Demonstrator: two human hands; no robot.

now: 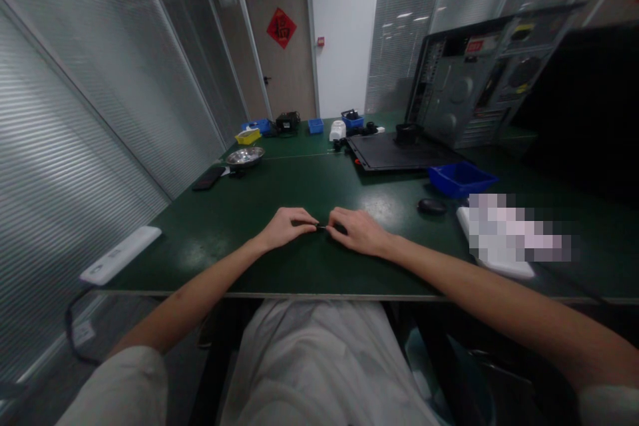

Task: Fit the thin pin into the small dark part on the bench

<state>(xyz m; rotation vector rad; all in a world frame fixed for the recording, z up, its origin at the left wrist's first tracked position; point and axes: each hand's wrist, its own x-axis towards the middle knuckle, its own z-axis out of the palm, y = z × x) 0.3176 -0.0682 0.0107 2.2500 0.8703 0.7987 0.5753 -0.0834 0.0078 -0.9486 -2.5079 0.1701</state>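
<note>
Just above the green table top (299, 266), my left hand (285, 229) and my right hand (355, 231) face each other with thumbs and fingers pinched. Between the fingertips shows a small dark piece with a shiny metal-looking part (321, 226); it is too small to name. Left fingers grip its dark side, and the right fingertips close on its other end. The fingers hide most of it. To the right of my right hand lies a black computer mouse (431, 206).
A metal bowl (245, 157) and dark phone (209, 178) lie at left, a white power strip (121, 255) at the left edge. At right are a blue tray (462, 178), a black panel (394, 151), an open computer case (464, 83) and a partly blurred white object (499, 265).
</note>
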